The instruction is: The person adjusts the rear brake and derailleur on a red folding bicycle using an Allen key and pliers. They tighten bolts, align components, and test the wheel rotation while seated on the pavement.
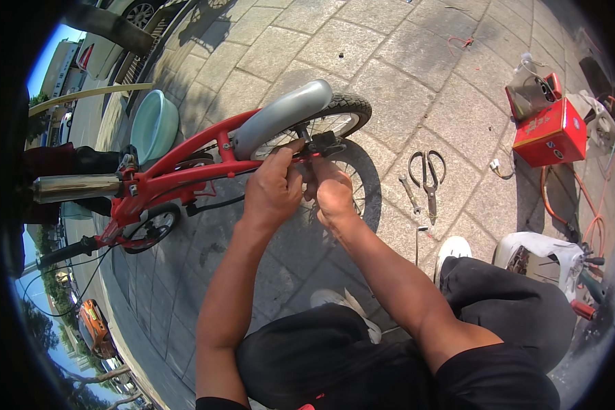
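Observation:
A red bicycle [215, 140] with a grey mudguard [283, 116] reaches from the left to the middle of the head view. My left hand [273, 188] is closed at the red frame beside the wheel [352, 113], its fingertips up by a small black part [326, 143] under the mudguard. Just right of it, my right hand [333, 195] is curled closed, with its fingers meeting the left hand's below that black part. Whatever the fingers pinch is hidden between the two hands. A black cable [218, 203] runs along the frame toward my left hand.
Black-handled scissors [429, 184] and a wrench [410, 194] lie on the paving to the right. Beyond them stand a red box [551, 133] and a white bag [543, 249] with tools. A pale green basin [155, 126] is behind the bicycle. Orange hose [581, 188] trails at far right.

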`<state>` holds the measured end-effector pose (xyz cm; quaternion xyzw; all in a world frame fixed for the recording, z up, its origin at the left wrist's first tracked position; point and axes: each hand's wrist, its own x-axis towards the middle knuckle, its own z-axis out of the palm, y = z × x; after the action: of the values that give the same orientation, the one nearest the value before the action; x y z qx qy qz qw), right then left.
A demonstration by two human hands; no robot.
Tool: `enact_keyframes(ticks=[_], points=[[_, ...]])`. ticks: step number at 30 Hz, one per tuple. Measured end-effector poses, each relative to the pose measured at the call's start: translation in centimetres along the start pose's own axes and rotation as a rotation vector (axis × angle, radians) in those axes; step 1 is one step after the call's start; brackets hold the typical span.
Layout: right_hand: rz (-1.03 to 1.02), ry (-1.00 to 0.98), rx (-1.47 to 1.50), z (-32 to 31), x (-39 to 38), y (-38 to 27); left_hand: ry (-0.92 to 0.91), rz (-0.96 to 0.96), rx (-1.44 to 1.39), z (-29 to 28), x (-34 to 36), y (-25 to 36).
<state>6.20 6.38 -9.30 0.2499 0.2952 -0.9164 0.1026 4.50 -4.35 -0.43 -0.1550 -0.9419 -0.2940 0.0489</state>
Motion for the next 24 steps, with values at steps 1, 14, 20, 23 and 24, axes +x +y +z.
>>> enact_keyframes(ticks=[1, 14, 20, 23, 24], points=[[-0.004, -0.012, 0.006, -0.2, 0.1, 0.0, -0.005, -0.013, 0.014, 0.0, 0.1, 0.2], [-0.256, 0.042, -0.345, 0.2, -0.6, 0.6, 0.085, 0.021, 0.252, 2.2, 0.3, -0.6], [-0.200, -0.012, -0.334, -0.7, -0.1, 0.8, 0.120, 0.026, 0.285, 2.7, 0.3, -0.7], [-0.217, -0.065, -0.318, -0.9, -0.2, 0.3, 0.086, 0.012, 0.308, 2.4, 0.2, -0.3], [-0.260, -0.049, -0.361, -0.7, -0.4, 0.4, 0.092, 0.040, 0.319, 2.2, 0.0, -0.1]])
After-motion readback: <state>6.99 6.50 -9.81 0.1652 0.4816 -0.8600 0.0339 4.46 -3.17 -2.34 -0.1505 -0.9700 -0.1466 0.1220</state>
